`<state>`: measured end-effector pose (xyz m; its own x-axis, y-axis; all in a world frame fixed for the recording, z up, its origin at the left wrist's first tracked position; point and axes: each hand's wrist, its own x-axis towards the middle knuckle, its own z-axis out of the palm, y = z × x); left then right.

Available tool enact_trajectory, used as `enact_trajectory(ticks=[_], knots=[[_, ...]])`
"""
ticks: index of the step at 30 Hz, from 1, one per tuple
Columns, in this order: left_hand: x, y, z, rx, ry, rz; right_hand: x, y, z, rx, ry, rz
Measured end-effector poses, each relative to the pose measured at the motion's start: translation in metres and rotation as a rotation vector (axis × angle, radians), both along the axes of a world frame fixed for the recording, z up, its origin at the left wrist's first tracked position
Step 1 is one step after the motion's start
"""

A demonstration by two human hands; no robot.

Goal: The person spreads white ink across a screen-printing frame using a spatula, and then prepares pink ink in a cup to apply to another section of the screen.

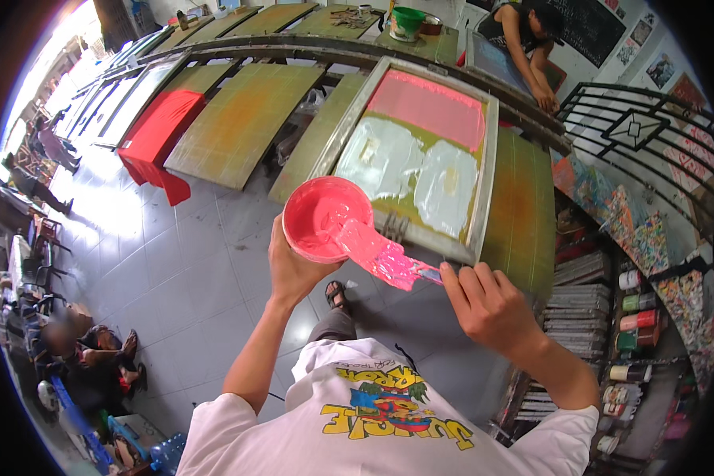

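Note:
My left hand (287, 266) grips a round pot of pink ink (317, 210) from beside and below, with its open top facing up. My right hand (484, 309) holds a spatula (377, 254) thickly coated in glossy pink ink; its blade lies across the pot's right rim. Just beyond them, a framed screen (484, 190) rests on a board, with a pink band along its far part and two pale, whitish patches (377, 151) on the nearer part.
Sloped boards (242, 119), one under red cloth (159, 127), line a long rail. A person (523, 55) works at the upper right; seated people (87, 357) and walkers (51, 143) are at left. A black grille (642, 127) and shelves with ink containers (639, 321) stand right.

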<state>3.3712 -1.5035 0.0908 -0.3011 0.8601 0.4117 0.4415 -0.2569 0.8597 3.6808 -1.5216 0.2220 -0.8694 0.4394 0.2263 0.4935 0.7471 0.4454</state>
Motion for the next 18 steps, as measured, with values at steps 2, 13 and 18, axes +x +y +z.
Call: enact_trajectory(ticks=[2,13,18], knots=[[-0.011,0.037,0.010,-0.002,0.054,-0.010,-0.007,0.029,0.016,0.009,-0.051,0.019],[-0.037,0.166,0.024,-0.045,0.008,-0.148,-0.033,0.131,0.074,-0.021,-0.065,-0.086],[-0.020,0.190,0.021,-0.068,-0.037,-0.152,-0.018,0.160,0.065,-0.189,0.190,-0.232]])
